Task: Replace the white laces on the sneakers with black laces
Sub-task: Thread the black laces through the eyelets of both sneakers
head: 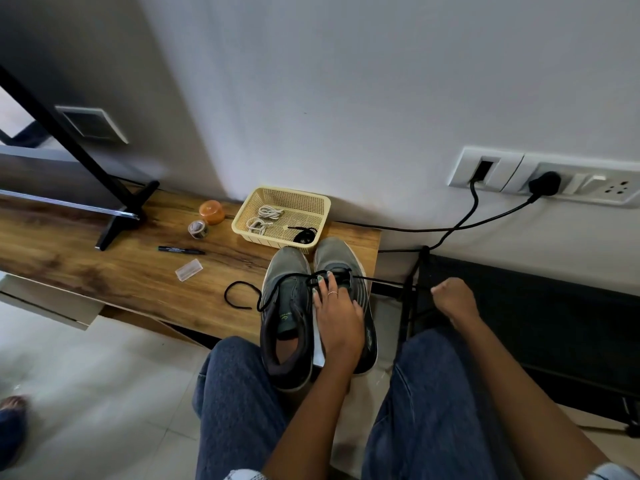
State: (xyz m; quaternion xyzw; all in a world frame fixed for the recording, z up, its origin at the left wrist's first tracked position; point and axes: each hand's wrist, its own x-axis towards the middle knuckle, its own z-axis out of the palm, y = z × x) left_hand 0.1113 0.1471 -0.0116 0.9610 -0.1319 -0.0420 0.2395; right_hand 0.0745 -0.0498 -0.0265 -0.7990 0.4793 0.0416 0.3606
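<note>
2 grey sneakers are seen side by side at the lower centre of the frame, toes pointed up the picture toward a yellow basket on a wooden desk. The left hand is laid over the right-hand sneaker, its fingers curled down onto the lower eyelets, where the black lace is pinned or pinched; which of the 2 cannot be told. From those fingers the lace is stretched taut and nearly level toward the right of the frame, ending at the right hand, which is closed into a fist around its far end. The lace's other end is trailed leftward across the left-hand sneaker into a loose loop on the desk. The coming pull is judged to run along that rightward line, away from the holding fingers. White laces are left coiled in the basket, beside another black lace.
</note>
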